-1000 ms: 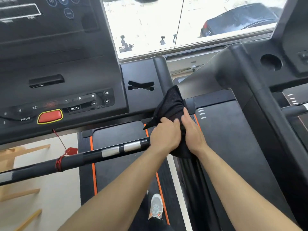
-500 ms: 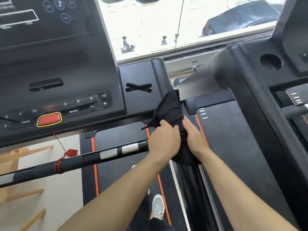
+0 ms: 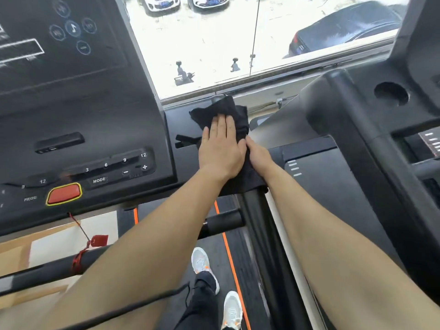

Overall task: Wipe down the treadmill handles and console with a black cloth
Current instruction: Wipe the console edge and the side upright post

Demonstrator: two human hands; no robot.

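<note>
The black cloth (image 3: pixel 227 109) lies over the right side of the treadmill console (image 3: pixel 95 103) and drapes down onto the right handle (image 3: pixel 256 210). My left hand (image 3: pixel 221 148) rests flat on top of the cloth, fingers straight and pointing away from me, pressing it onto the console's side tray. My right hand (image 3: pixel 258 154) is just to its right, closed around the cloth where it wraps the top of the right handle. The cloth's lower part is hidden under both hands.
A red stop button (image 3: pixel 63 194) and a row of keys sit on the console's lower edge. A red safety tag (image 3: pixel 98 240) hangs by the front crossbar (image 3: pixel 47 265). A second treadmill (image 3: pixel 357 120) stands close on the right. My shoes (image 3: pixel 202 263) are on the belt below.
Both hands have moved up and forward along the right handle with the cloth. My left hand has opened from a grip and now lies flat on the cloth on the console's side.
</note>
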